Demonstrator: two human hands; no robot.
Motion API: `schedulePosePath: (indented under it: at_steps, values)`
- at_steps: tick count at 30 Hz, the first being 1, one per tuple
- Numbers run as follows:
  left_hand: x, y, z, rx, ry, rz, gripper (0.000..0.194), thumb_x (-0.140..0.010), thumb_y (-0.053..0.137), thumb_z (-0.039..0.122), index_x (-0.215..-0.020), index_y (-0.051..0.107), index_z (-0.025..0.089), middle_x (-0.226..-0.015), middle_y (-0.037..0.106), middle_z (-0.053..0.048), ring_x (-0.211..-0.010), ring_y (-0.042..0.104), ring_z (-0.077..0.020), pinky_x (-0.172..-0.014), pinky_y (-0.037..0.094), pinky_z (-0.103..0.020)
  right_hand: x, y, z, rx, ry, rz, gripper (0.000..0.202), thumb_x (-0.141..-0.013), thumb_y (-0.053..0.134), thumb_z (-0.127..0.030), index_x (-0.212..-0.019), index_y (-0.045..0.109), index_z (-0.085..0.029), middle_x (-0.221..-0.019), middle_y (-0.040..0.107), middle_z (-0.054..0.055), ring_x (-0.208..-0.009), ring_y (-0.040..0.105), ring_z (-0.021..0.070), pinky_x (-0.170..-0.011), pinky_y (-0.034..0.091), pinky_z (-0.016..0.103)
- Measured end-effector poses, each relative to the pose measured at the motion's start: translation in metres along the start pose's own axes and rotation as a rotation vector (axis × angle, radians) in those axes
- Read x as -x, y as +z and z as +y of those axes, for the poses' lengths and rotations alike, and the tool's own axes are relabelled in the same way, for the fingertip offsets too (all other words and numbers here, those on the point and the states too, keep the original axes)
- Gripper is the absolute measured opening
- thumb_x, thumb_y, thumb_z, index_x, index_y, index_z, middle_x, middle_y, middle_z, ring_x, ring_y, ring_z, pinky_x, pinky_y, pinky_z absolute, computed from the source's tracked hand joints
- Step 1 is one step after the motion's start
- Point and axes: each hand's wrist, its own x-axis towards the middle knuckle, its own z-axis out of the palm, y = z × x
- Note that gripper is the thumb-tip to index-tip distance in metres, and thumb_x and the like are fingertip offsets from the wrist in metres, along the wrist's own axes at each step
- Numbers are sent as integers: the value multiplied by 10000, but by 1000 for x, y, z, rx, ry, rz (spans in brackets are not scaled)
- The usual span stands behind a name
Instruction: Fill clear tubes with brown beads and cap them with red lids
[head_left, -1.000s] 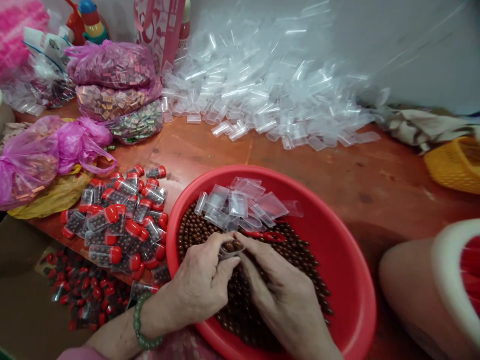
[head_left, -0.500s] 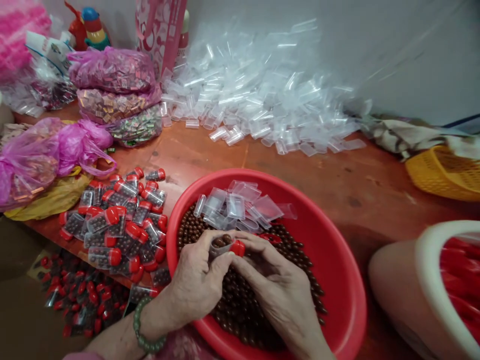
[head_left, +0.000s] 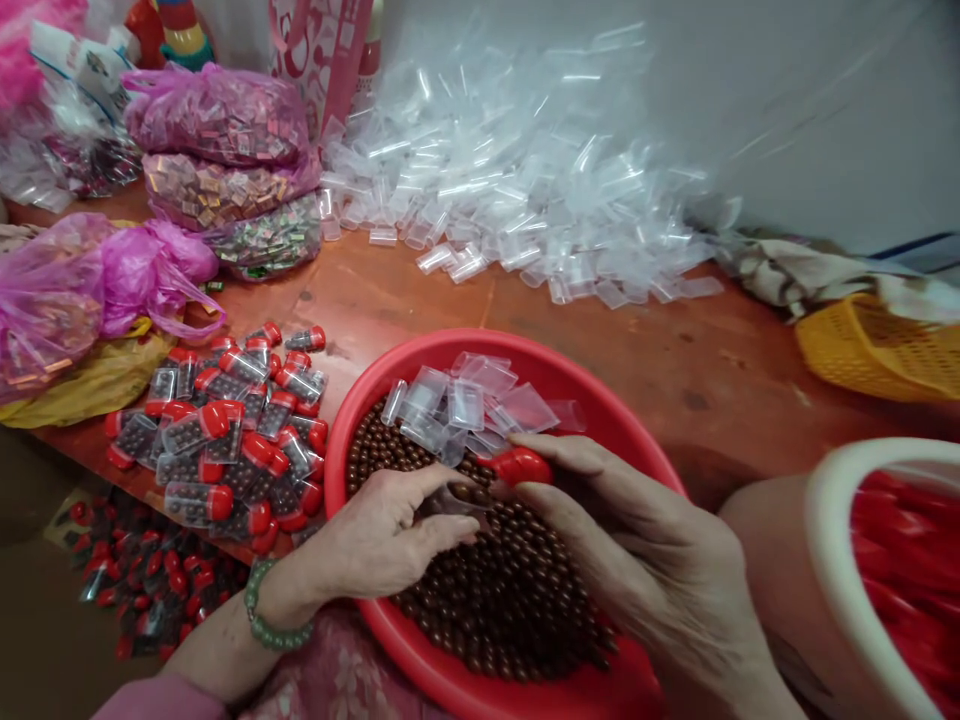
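My left hand (head_left: 397, 525) pinches a small clear plastic container (head_left: 459, 492) between thumb and forefinger. Dark brown balls show by it, though blur hides how many are inside. To its right, my right hand (head_left: 645, 530) grips a red plastic cap (head_left: 523, 465) at the fingertips, close to the container but seemingly apart from it. Both hands are over a red basin (head_left: 600, 395) holding a mass of glossy brown balls (head_left: 517, 590). Several clear empty containers (head_left: 465, 405) lie on the balls at the basin's far side.
Filled, red-capped containers (head_left: 195, 430) are heaped left of the basin, more (head_left: 157, 590) lie lower down. A pale bucket (head_left: 817, 560) of red caps stands right. Behind are a clear container pile (head_left: 510, 210), pink bags (head_left: 225, 120) and a yellow basket (head_left: 877, 350).
My hands have moved apart from around the container. My right hand has shifted right and up with the red cap, while my left stays low. The whole view has shifted slightly.
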Motion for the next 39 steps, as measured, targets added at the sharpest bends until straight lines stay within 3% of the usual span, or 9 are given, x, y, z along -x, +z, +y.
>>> schedulePosePath:
  at_steps: [3,8,11,17,21,27,31,34,39]
  values:
    - [-1,1,0,7,-1,-10,289,-896,529,255,-1138,637,142,-904,692,-57,-820,618,-149,-764,477,-267,-7,-1,-4,52,-133,-37,289,-867,607,-180,-1126,668,-295,-1002,728,31,-884,696,193,-772,582,313]
    - [-2,0,-1,1,41,2,345,-886,532,213,-1218,615,169,-911,666,-19,-778,559,-120,-738,457,-245,-15,2,-7,46,-267,-182,375,-857,595,-110,-1172,659,-301,-949,712,31,-835,698,150,-696,574,227]
    - [-2,0,-2,48,21,12,334,-889,535,226,-1207,616,168,-902,669,-25,-786,575,-127,-749,465,-254,-14,0,-7,58,-285,-230,374,-870,579,-119,-1195,646,-292,-940,703,36,-821,700,142,-682,568,209]
    - [-4,-1,2,163,-36,9,232,-875,556,226,-1072,631,131,-878,681,-71,-810,631,-139,-791,491,-282,-3,-18,7,146,-274,-200,366,-883,584,-169,-1216,631,-313,-1010,710,42,-835,705,155,-694,580,220]
    - [-5,-1,3,110,-45,30,226,-872,576,249,-1060,633,139,-942,690,-85,-887,634,-169,-823,489,-306,1,-25,11,144,-229,-195,348,-881,584,-196,-1194,651,-334,-995,719,29,-787,709,161,-653,589,227]
    - [-5,-2,0,99,-19,14,254,-889,557,228,-1121,644,174,-957,689,-45,-868,611,-145,-837,459,-285,-1,-3,-6,-51,-104,-31,395,-866,605,-143,-1188,646,-368,-969,728,12,-847,694,192,-744,594,326]
    - [-6,-2,3,260,10,-52,273,-870,584,216,-1129,649,159,-992,679,-52,-913,602,-155,-890,460,-295,-1,15,-8,-97,-172,-54,420,-845,615,-94,-1185,649,-338,-927,724,21,-826,674,187,-714,581,335]
    - [-5,-1,3,322,-15,-64,285,-883,540,202,-1153,621,155,-902,650,-43,-801,587,-130,-801,491,-266,1,21,-2,-75,-169,-50,469,-837,621,-80,-1220,625,-351,-970,724,9,-847,672,174,-722,576,315]
    - [-2,-1,2,136,40,-64,240,-898,485,172,-1114,585,135,-837,572,-26,-760,532,-126,-770,476,-279,6,28,2,-98,-94,19,454,-825,646,-95,-1204,637,-344,-981,730,3,-858,680,174,-742,578,318]
